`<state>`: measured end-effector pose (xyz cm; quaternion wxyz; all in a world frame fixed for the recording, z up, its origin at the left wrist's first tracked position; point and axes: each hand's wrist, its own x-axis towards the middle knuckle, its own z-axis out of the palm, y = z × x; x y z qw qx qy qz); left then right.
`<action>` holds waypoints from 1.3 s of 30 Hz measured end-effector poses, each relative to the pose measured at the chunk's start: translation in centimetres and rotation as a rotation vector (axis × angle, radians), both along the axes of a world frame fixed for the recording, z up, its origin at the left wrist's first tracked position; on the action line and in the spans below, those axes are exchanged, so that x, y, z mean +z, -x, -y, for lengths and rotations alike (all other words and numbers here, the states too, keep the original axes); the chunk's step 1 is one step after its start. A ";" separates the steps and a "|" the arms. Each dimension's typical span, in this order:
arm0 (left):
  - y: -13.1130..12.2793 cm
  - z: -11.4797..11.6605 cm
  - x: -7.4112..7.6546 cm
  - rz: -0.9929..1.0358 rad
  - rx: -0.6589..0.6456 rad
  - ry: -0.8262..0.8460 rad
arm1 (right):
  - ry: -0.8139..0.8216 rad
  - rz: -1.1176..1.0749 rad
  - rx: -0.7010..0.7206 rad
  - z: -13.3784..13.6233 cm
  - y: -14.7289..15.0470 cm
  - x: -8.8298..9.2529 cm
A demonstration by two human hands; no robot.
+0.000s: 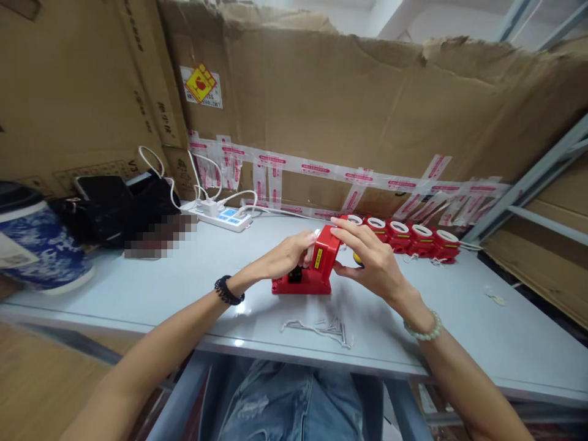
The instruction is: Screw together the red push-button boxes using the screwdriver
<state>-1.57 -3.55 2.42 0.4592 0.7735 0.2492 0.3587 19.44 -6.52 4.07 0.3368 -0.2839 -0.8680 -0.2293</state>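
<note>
A red plastic housing [327,248] with a yellow label stands on the table in front of me, tilted over a flat red base [307,286]. A black block [294,275] shows on the base under it. My left hand [294,252] is closed at the housing's left face, its fingers on a white piece there; the fingertips are partly hidden. On the other side, my right hand [372,260] grips the housing with its fingers over the top edge and its thumb lower down. Something yellow and black [358,258] shows partly behind the right hand.
Several red units with white rings [399,229] stand in a row at the back right. Loose screws and white strings [321,329] lie near the front edge. A white power strip [223,215], black bag [131,205] and blue-white cup [43,245] are left. Cardboard [312,110] walls the back.
</note>
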 end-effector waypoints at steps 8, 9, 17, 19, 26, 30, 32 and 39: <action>0.5 -1.0 0.3 -0.078 0.072 0.164 | -0.059 0.033 -0.015 0.0 0.2 -0.3; 0.8 -0.8 0.6 -0.061 0.122 0.086 | -0.038 0.007 -0.016 0.0 0.1 -0.3; 1.4 0.3 1.7 0.065 -0.052 -0.212 | 0.130 -0.184 0.064 -0.1 0.1 0.0; 1.5 0.1 1.7 0.078 -0.085 -0.184 | 0.156 -0.208 0.092 0.0 0.1 0.0; 1.5 -0.4 1.6 0.103 -0.100 -0.046 | 0.154 -0.183 0.111 -0.3 0.2 -0.5; 1.7 -0.2 1.6 0.092 -0.149 0.092 | 0.119 -0.157 0.144 -0.3 0.2 -0.4; 1.7 -0.2 1.5 0.081 -0.173 0.120 | 0.099 -0.138 0.148 -0.3 0.2 -0.3; 1.4 -0.7 1.0 0.105 0.095 -0.076 | -0.042 -0.071 0.098 0.0 0.1 -0.1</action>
